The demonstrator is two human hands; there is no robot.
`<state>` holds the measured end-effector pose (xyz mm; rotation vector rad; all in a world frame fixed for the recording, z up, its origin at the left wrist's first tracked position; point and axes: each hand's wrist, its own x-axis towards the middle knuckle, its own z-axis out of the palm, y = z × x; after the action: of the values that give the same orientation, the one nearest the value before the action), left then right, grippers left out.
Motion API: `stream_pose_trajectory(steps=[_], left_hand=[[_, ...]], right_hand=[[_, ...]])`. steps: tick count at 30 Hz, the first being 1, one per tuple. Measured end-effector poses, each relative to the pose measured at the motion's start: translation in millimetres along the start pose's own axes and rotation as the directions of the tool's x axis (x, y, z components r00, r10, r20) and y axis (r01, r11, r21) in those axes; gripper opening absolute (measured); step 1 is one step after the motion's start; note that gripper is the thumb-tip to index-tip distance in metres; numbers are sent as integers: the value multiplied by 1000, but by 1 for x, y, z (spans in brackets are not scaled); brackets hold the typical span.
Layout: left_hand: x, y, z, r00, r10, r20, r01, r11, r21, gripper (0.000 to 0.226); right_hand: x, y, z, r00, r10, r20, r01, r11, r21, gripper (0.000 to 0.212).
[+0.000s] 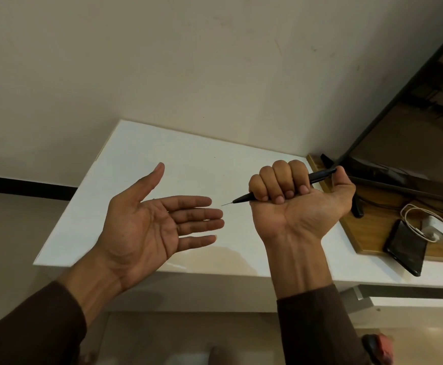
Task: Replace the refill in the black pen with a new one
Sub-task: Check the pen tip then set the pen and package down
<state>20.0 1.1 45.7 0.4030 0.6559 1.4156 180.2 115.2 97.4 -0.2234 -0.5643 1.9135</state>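
I have the slim black plastic pen (320, 176) wrapped in my right hand (298, 204), all four fingers (281, 180) curled tight around its barrel and my thumb resting against its back end, palm turned up toward me. I judge this fist grip suits steadying the body while the other hand works at the tip, since the smooth round barrel would twist in a lighter hold. The tapered cone of the pen sticks out past my little finger, ending in a very fine needle-like point that aims at my left hand (146, 227). That left hand is spread flat and empty, palm up, fingers straight and close together, their tips just short of the point without touching it; I take it as readied to receive or pinch whatever comes out of the front. Both hands hang above the glossy white desk (146, 148), over its middle and toward the near edge. At the desk's right end sits a wooden board (378, 233) with a dark screen's stand on it, and by the near right corner lie a black phone (406, 248) and a white charger with coiled cable (431, 225). I see no new refill anywhere, so the swap looks barely begun.
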Motion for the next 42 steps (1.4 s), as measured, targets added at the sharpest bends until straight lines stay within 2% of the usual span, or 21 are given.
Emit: stream_pose_trajectory(steps=[4,11,42], left_hand=[[-1,0,3,1000,-26,11,25,997,77,88],[-1,-1,5,993,-28,111,15,994,110,90],[-1,0,7,979,-13,206,-7,995,97,95]], right_hand=[[1,-1,-2,1000,-5,-7,5,1000,11,50],[3,-1,-3,1000,-21,-13,21,1000,15,51],[1,4,0,1000,-27,0,27,999,-47,49]])
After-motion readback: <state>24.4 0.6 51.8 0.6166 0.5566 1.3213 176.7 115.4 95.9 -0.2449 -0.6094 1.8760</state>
